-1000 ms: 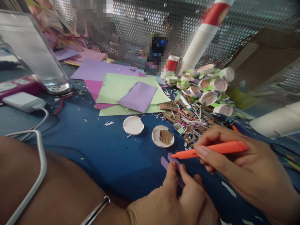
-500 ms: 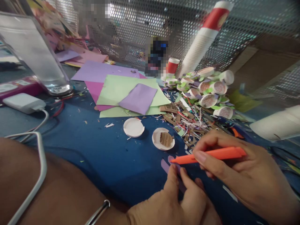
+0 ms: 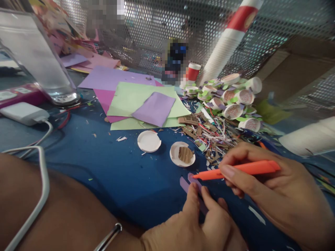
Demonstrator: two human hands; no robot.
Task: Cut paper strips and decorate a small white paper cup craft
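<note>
Down at the near edge of the blue bench (image 3: 117,174), the left hand (image 3: 199,223) has its grip closed together, thumb and forefinger tips pinning a narrow purple paper strip (image 3: 184,183) flat against the surface. That pressure seems to be what keeps the light strip from sliding. The right hand (image 3: 274,195) has its grip clamped on one orange plastic pen (image 3: 243,169), held low and nearly level. The pen's tip points left and sits just above the strip's free end, close to the left fingertips.

Just beyond the strip lie two round white lids, side by side but apart. The plain white lid (image 3: 149,141) holds nothing, while the other white lid (image 3: 173,153) cups a single piece of brown corrugated cardboard (image 3: 185,153).

Four loose sheets overlap behind them:
- one lavender sheet (image 3: 112,76)
- one magenta sheet (image 3: 103,99)
- one pale green sheet (image 3: 131,99)
- one smaller purple sheet (image 3: 154,108), lying on top

To their right is a heap of paper and cardboard scraps (image 3: 211,134). Behind it is a pile of decorated paper cups (image 3: 232,97), too overlapped to count exactly.

One tall stack of red-and-white cups (image 3: 225,45) leans against the perforated metal wall (image 3: 157,24), with one red cup (image 3: 193,71) standing beside it. At the left, one white charger (image 3: 23,113) rests near a clear plastic container (image 3: 39,59).
</note>
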